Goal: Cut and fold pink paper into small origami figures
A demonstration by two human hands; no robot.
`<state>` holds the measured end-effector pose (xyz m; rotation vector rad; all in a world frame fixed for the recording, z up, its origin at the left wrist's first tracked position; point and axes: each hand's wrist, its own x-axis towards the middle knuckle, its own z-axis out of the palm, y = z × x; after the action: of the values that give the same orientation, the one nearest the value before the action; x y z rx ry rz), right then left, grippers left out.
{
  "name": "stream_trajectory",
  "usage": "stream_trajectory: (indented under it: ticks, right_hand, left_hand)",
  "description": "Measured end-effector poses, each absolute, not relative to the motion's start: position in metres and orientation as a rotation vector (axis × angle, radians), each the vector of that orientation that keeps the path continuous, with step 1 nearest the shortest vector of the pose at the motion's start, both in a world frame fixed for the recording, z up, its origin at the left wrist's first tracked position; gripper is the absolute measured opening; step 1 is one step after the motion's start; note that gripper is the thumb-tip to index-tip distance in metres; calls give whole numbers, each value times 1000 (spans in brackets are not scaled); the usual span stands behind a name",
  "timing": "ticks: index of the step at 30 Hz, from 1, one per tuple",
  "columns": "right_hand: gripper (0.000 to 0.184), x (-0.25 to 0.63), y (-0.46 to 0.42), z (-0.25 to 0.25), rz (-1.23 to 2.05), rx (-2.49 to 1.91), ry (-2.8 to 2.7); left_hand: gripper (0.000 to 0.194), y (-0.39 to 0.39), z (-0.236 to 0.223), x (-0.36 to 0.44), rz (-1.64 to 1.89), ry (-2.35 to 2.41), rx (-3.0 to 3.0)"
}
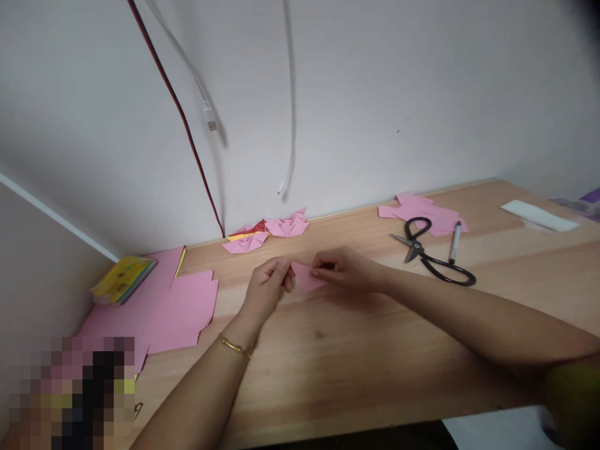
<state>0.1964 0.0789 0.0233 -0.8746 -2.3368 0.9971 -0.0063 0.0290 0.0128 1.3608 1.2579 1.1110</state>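
White wall [351, 94] backs a pale wooden worktop [328, 375], and from where I stand the black-handled scissors [417, 249], lying with blades parted, make the handiest marker. Left of those scissors, and apart from them, a small piece of pink paper [307, 279] is held between two hands. The left hand [268, 282] pinches one edge, thumb against fingers; the right hand [347, 269] has its thumb and fingertips brought together on the opposite edge, the fingers curled. To my eye the step in hand is handling or creasing this one piece; if a fold is being set, the move calls for matched edges and a steady press of the thumb. The paper looks plain, thin and flat-faced, with a pointed lower end; the fingers hide too much for me to count its layers. Farther left of the scissors, close to the wall, sit two folded pink pieces [287, 226], one with red and yellow along its top. Beyond them, at the far left, large pink sheets [182, 315] lie beside a yellow packet [122, 279]. Just behind the scissors are pink offcuts [424, 211], and just right of them a pen [454, 245].
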Motion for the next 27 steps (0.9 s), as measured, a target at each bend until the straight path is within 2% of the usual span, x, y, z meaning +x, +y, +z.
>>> stream_trajectory:
  ticks: [7, 13, 20, 27]
  right_hand:
    - [20, 194, 76, 17, 1080, -865, -2309]
    - [24, 191, 70, 23, 1039, -836, -2158]
    - [12, 187, 62, 30, 979, -733, -2154]
    - [11, 194, 72, 34, 938, -839, -1999]
  left_hand:
    - [17, 30, 7, -4, 1140, 1297, 1430]
    - [14, 25, 19, 4, 1081, 1287, 1649]
    - [8, 23, 25, 13, 984, 1346, 1743]
    - [9, 25, 21, 8, 908, 1328, 1671]
